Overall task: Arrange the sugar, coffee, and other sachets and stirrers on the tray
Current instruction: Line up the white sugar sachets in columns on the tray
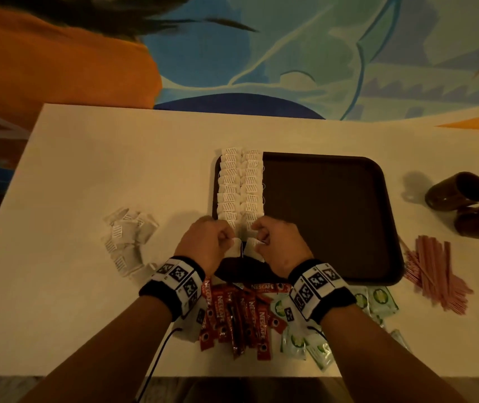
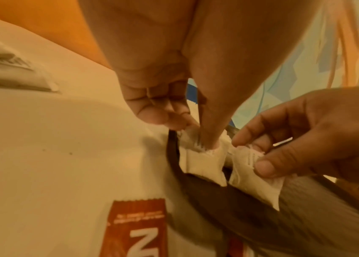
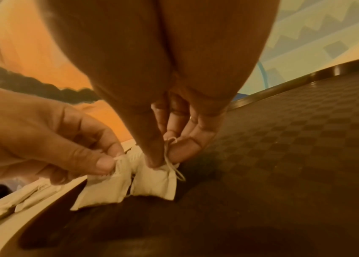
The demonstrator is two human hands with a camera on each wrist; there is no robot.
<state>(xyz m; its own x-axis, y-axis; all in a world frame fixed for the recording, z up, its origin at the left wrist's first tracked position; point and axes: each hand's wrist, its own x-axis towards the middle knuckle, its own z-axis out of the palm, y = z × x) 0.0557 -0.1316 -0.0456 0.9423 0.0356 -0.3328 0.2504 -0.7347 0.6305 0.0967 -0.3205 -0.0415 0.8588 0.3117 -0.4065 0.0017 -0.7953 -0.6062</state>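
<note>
A dark brown tray [image 1: 325,216] lies on the cream table. Two neat columns of white tea bags [image 1: 239,187] run down its left side. At the near end of those columns my left hand [image 1: 206,242] pinches one white tea bag [image 1: 236,248] by its top edge, also seen as the left bag [image 2: 202,165]. My right hand [image 1: 279,245] pinches a second tea bag [image 1: 252,246] beside it, the right bag [image 3: 156,182] with its string looped. Both bags hang just above the tray floor, side by side.
A loose heap of white tea bags [image 1: 129,239] lies left of the tray. Red Nescafe sticks [image 1: 241,315] and green sachets [image 1: 319,330] lie under my wrists at the near edge. Pink stirrers [image 1: 436,271] and two brown cups [image 1: 456,190] sit to the right.
</note>
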